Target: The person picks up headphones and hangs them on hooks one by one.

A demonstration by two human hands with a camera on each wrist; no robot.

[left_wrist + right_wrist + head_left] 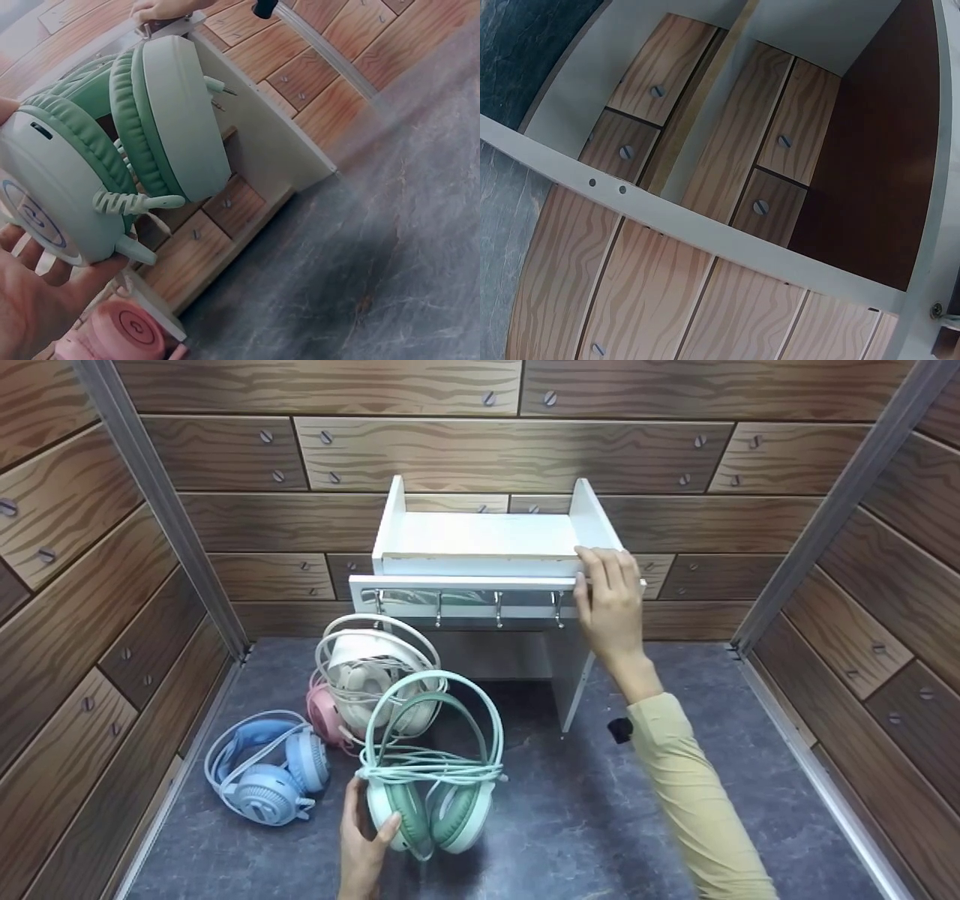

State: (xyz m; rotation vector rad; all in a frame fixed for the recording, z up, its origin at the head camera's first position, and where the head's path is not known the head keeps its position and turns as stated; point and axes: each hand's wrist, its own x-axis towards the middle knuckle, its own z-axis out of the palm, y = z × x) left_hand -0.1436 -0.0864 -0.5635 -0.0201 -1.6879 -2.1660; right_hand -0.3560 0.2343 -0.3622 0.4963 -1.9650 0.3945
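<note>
My left hand (364, 840) holds a pair of mint-green headphones (469, 817) by one ear cup, with its cable bundled across the middle. In the left wrist view, fingers curl under that cup (71, 180). My right hand (611, 600) grips the right front corner of a white shelf unit (480, 566), fingers over the top and thumb at the front rail. Several metal hooks (499, 611) line this rail. White headphones (360, 682) overlap the leftmost hook in the head view. The right wrist view shows the unit's side panel (705, 240) but not the hand.
Pink headphones (326, 712) lie on the floor, partly hidden behind the white pair. Blue headphones (266, 791) lie farther left on the dark marbled floor (555, 840). A small black object (620, 730) shows beside the right sleeve. Wood-patterned walls (847, 660) enclose the space.
</note>
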